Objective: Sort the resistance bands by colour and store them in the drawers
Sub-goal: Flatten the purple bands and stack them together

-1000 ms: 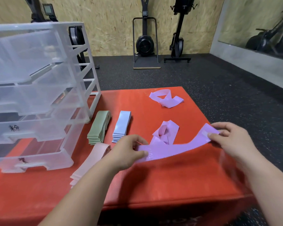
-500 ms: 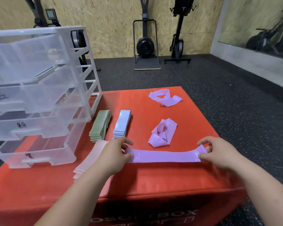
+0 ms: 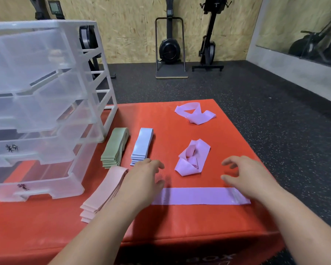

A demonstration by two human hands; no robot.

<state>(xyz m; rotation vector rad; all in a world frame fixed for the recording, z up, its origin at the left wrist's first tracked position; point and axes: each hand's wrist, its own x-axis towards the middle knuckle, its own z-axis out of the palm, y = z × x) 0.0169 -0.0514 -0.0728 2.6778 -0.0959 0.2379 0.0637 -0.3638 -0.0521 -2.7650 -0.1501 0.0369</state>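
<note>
- Flat purple band point(image 3: 199, 196) lies on bench point(image 3: 227, 142), long axis left-right, ends under both hands
- Left hand point(image 3: 145, 178), right hand point(image 3: 250, 180): fingers loose, holding nothing
- Crumpled purple band point(image 3: 192, 157) just ahead, between them

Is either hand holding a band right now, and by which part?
Nothing is held: left hand and right hand are open over the ends of the flat purple band.

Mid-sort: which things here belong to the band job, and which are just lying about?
Job: flat purple band, near crumpled purple band, far crumpled purple band, green band stack, blue band stack, pink band stack, clear plastic drawer unit.
Lying about: black upright gym machines by the wall.
</note>
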